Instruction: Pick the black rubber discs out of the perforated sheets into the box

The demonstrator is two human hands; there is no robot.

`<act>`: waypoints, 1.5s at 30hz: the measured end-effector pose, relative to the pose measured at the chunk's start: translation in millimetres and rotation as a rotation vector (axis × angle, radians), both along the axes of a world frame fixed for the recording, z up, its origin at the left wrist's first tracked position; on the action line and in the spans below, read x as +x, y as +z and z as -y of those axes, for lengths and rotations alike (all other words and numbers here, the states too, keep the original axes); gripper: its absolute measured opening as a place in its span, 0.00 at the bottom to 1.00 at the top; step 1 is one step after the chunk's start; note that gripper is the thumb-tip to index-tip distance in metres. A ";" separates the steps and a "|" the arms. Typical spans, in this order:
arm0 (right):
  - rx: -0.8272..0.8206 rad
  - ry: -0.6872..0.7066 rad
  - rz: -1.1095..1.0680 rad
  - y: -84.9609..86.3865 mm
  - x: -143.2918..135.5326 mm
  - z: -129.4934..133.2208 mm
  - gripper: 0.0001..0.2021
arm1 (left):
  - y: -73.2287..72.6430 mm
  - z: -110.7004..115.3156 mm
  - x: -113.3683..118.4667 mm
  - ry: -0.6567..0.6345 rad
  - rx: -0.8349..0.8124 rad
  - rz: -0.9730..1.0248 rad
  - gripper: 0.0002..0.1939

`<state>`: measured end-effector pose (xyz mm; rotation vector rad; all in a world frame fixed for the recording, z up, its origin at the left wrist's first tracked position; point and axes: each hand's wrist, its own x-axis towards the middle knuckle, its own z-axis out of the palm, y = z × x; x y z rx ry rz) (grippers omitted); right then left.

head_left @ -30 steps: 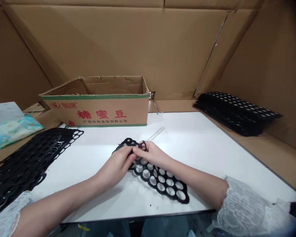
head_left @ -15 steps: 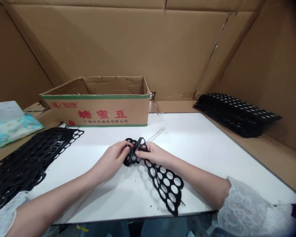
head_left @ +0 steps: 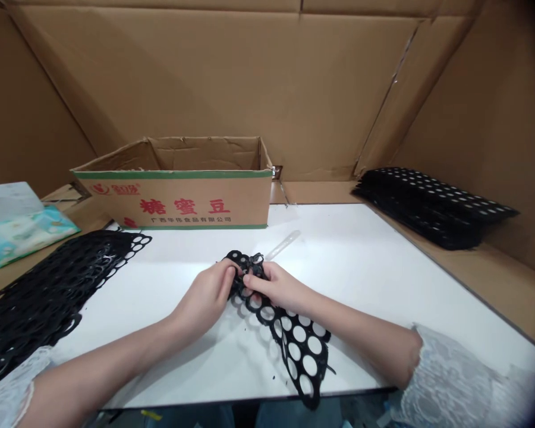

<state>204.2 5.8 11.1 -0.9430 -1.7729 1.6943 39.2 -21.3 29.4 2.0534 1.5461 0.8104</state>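
Observation:
A black sheet punched with round holes (head_left: 310,345) is bunched at its far end between my two hands. My left hand (head_left: 211,285) pinches the left side of the bunch, thumb against curled fingers. Close beside it, my right hand (head_left: 279,285) grips the same sheet with the thumb on top. From under my right wrist the sheet's flatter part trails to the table's near edge. Just beyond my right fingers lies a clear, narrow plastic strip (head_left: 283,244). My fingers hide part of the bunched section.
Behind the hands stands an open cardboard box (head_left: 196,202) with red lettering. Black perforated sheets (head_left: 40,291) lie at the left, beside a tissue pack (head_left: 27,229). Another stack of black sheets (head_left: 428,208) sits at the right. Cardboard walls (head_left: 205,77) surround the white table (head_left: 348,255).
The bunched end has been turned and squeezed closer between my fingers. The trailing part has shifted slightly toward the near edge, its tip now hanging a little lower.

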 end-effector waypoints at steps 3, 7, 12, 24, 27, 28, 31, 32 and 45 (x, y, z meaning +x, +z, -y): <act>-0.002 0.009 -0.003 -3.3 2.9 -3.7 0.09 | 6.4 -16.6 -18.9 0.271 0.121 0.049 0.19; -0.042 0.007 -0.088 -7.8 3.5 -9.5 0.07 | 9.2 -15.4 -18.6 0.228 0.129 -0.025 0.17; -0.019 -0.038 -0.166 -5.3 -0.7 -5.9 0.09 | -1.4 5.4 4.3 -0.001 -0.032 -0.044 0.14; -0.111 -0.044 -0.173 -5.4 -6.9 0.4 0.05 | -10.0 4.1 5.6 -0.086 -0.131 -0.019 0.14; -0.089 -0.078 -0.157 -9.6 -7.2 -1.4 0.06 | -6.2 -10.8 -7.5 0.092 -0.006 -0.084 0.15; -0.065 -0.101 -0.153 -11.2 -6.9 -2.0 0.06 | -3.7 -17.2 -13.4 0.177 0.055 -0.110 0.16; -0.029 -0.099 -0.143 -12.7 -5.6 -3.0 0.05 | 4.4 -31.7 -25.7 0.378 0.199 -0.172 0.16; -0.047 -0.065 -0.144 -11.7 -5.2 -2.8 0.05 | 5.8 -33.2 -25.6 0.385 0.209 -0.182 0.16; 0.076 -0.106 -0.056 -13.1 -8.2 -0.1 0.10 | -13.7 -6.6 25.3 0.025 -0.027 0.138 0.15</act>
